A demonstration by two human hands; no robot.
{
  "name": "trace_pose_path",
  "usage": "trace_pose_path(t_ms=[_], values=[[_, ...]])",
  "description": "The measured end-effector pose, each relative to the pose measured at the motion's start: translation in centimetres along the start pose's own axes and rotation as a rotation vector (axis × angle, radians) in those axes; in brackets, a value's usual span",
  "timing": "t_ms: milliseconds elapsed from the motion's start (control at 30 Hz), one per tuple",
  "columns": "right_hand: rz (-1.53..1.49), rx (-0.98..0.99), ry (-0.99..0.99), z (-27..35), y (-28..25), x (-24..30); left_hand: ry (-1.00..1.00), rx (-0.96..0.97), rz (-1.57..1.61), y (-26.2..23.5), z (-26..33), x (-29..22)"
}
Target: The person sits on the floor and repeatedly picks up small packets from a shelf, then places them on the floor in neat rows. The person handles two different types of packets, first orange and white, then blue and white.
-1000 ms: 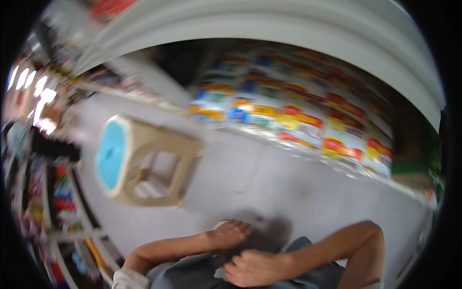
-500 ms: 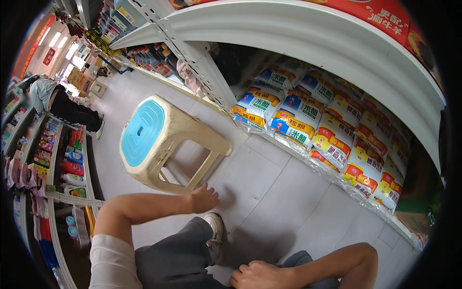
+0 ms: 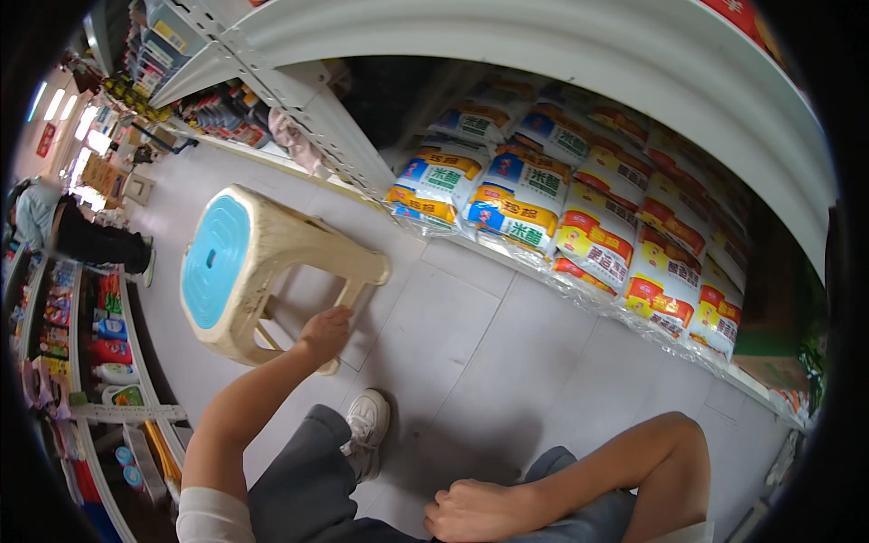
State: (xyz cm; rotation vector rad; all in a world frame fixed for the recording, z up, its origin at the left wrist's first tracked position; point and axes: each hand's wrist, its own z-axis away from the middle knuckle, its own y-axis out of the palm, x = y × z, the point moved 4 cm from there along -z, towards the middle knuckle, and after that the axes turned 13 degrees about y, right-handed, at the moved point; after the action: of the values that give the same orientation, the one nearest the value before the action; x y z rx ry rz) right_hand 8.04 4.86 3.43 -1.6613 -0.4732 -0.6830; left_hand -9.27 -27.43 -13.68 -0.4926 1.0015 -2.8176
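Note:
My left hand (image 3: 328, 335) reaches forward, in front of the lower legs of a plastic stool (image 3: 262, 258). Its fingers look loosely curled; whether it touches the stool or holds anything is hidden. The cream stool has a light blue seat panel (image 3: 215, 262) and scuffed sides. My right hand (image 3: 475, 511) rests closed over my lap, knuckles up, with its palm out of sight. In front of me, plastic-wrapped bags (image 3: 516, 204) in blue, yellow and white, and others (image 3: 665, 281) in red, yellow and white, lie stacked on the bottom shelf.
White metal shelving (image 3: 543, 45) curves overhead, with an upright post (image 3: 317, 118) beside the stool. A pink cloth (image 3: 294, 140) hangs near the post. Opposite shelves hold bottles (image 3: 113, 353). A person (image 3: 86, 231) bends over at the far left. Grey tiles (image 3: 453, 308) cover the floor.
My view has swung right, so the stool, bags and far person sit further left. My left hand has moved up and left, over the stool's lower legs. My right hand stays near my lap.

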Motion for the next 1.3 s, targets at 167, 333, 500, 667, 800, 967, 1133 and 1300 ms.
trace_pose_path(t_ms=[167,333,500,667,800,967,1133,1300], values=[[-0.017,0.034,-0.02,0.1,0.9,0.0,-0.124,0.091,-0.077,2.2,1.1,2.0],[0.045,-0.066,0.029,0.5,1.7,-0.6,-0.162,0.346,-0.029,4.7,2.7,2.9],[0.149,-0.151,0.212,2.4,-1.0,-1.6,-0.12,0.417,0.241,0.8,0.5,2.1],[0.256,0.081,0.593,6.3,-2.0,-3.8,0.178,-0.152,0.62,-8.7,-4.2,-1.9],[0.268,0.664,1.021,9.8,-1.8,-4.7,0.427,-0.431,0.603,-16.8,-4.8,-2.2],[0.005,0.566,0.937,9.2,-4.2,-1.8,0.506,-0.875,0.479,-24.3,-5.7,3.0],[0.12,0.355,1.043,5.5,-3.6,-1.3,0.404,-1.181,0.331,-31.4,-7.0,8.7],[0.11,0.324,1.123,0.4,-2.9,-1.8,0.203,-1.17,0.231,-32.0,-9.8,11.1]])
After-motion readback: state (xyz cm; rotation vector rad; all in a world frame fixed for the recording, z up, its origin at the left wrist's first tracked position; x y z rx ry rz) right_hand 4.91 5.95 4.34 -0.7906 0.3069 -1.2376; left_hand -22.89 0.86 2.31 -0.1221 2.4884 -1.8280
